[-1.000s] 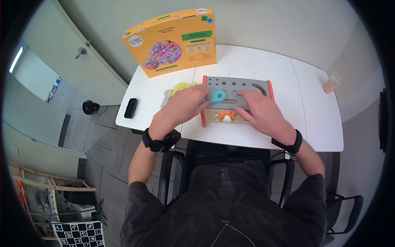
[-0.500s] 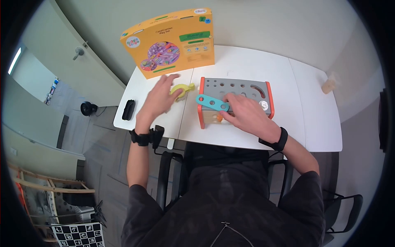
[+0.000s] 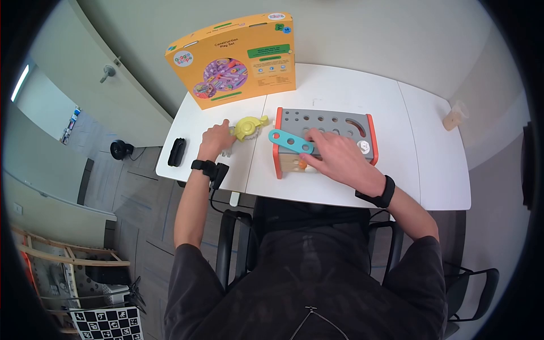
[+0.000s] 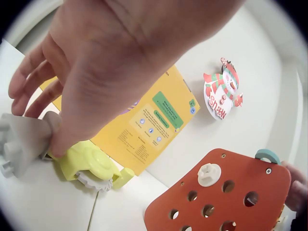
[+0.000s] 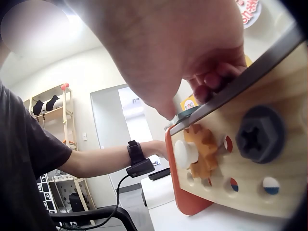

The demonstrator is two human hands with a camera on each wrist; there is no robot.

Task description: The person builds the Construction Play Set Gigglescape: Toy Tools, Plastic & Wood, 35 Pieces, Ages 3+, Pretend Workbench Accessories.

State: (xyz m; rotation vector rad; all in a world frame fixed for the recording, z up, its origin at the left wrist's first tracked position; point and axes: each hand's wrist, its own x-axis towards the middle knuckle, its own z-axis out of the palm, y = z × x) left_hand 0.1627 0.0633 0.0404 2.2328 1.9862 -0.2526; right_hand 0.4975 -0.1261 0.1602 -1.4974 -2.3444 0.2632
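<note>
My left hand [image 3: 215, 140] is at the left of the table, thumb and fingers around a knobbed grey plastic toy piece [image 4: 24, 144]. Right beside it lies a yellow-green toy circular saw [image 3: 248, 127] with a toothed grey blade. With thumb and fingers, my right hand [image 3: 343, 156] holds a teal strip with holes [image 3: 290, 141] at the front left edge of a toy workbench [image 3: 294, 118]. The strip sticks out past the red side panel [image 4: 216, 192]. An orange gear [image 5: 204, 151] with a white bolt [image 5: 185, 154] sits on the wooden front, below my right hand.
Behind stands a yellow play set box [image 3: 255, 73]. A black case [image 3: 177, 152] lies near the left table edge, a cup [image 3: 454, 116] at the right. White screw heads show on the workbench top [image 3: 363, 147] and side. A dark bolt [image 5: 260, 134] is in its front.
My left hand let go of the teal strip and moved left to the grey piece by the saw. My right hand took hold of the strip, now at the workbench's left edge.
</note>
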